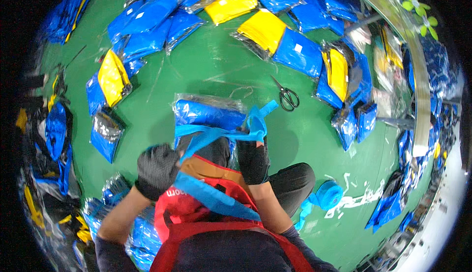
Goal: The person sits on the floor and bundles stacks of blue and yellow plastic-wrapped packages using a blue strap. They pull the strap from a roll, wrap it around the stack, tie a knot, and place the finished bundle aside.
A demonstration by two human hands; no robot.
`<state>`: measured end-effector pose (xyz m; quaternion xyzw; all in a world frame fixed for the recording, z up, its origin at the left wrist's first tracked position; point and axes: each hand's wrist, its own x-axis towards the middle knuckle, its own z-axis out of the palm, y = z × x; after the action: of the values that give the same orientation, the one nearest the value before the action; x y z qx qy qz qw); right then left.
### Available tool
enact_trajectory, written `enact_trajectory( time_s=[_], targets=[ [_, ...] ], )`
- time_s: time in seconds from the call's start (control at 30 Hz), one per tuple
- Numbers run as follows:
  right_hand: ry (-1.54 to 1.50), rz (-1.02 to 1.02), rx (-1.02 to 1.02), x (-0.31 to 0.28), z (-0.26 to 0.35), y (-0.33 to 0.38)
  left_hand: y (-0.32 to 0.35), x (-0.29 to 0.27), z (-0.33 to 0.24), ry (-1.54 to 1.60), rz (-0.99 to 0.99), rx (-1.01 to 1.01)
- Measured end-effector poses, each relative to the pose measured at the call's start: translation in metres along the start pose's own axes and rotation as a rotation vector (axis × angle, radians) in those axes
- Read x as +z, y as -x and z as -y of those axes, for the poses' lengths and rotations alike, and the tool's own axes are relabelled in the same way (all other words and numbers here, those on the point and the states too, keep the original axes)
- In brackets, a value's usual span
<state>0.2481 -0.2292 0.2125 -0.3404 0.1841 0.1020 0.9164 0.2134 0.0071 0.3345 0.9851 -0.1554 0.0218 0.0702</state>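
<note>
My left hand (158, 169), in a dark knit glove, is closed on a light-blue fabric strip (216, 199). The strip crosses my lap from this hand toward the lower right, and another length runs over to my right hand (253, 163). That hand is gloved too, its fingers closed on a bunched, looped part of the strip, with a loose end sticking out to the upper right. Just beyond the strip lies a plastic-wrapped blue bundle (209, 113), in front of my knees. A roll of the same strip (329, 195) rests on the floor to my right.
Black-handled scissors (289, 98) lie on the green floor (196, 70) ahead to the right. Bagged blue packages (297, 53) and yellow ones (228, 7) form an arc around me. White scraps (354, 198) lie beyond the roll. A pale metal frame (422, 100) runs along the right.
</note>
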Motion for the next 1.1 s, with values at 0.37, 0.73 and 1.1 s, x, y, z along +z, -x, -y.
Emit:
enact_trajectory(
  time_s=[0.37,0.73,1.1],
  targets=[
    [0.277,0.060,0.358,0.044,0.069,0.108,-0.066,0.068,0.101,1.435,0.688,-0.749],
    [2.135,1.043,-0.523,0.094,0.000,-0.181,0.082,0.063,-0.011,1.668,0.224,-1.123],
    [2.280,0.832,-0.279,0.032,-0.097,-0.246,0.179,0.219,-0.037,1.249,0.219,-1.043]
  ],
)
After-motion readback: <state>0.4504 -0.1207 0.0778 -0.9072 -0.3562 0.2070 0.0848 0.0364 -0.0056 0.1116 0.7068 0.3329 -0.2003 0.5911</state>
